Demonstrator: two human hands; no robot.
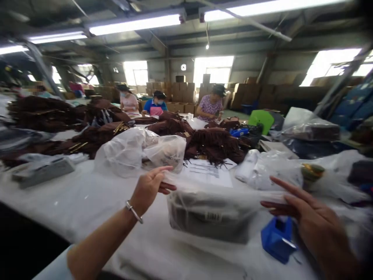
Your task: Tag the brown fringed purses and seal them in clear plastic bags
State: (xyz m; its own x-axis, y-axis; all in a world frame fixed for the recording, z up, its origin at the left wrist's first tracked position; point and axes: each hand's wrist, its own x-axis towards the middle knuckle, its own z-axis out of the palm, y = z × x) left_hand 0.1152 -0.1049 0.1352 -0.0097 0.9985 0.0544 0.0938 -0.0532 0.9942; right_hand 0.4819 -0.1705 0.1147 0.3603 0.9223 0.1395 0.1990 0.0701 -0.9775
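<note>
Clear plastic bag [212, 217] spans between both hands, just left of the blue tape dispenser [276, 239]. Film is wrinkled, with a dark grey item inside and a barcode label on its front. Left hand [150, 188] pinches the bag's upper left corner. Right hand [309, 217] has its fingers spread long at the bag's right edge; whether it grips is unclear.

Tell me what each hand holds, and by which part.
The left hand pinches a clear plastic bag, with a dark item inside, at the left end of its top edge. The right hand touches the right end; its grip is unclear.
</note>
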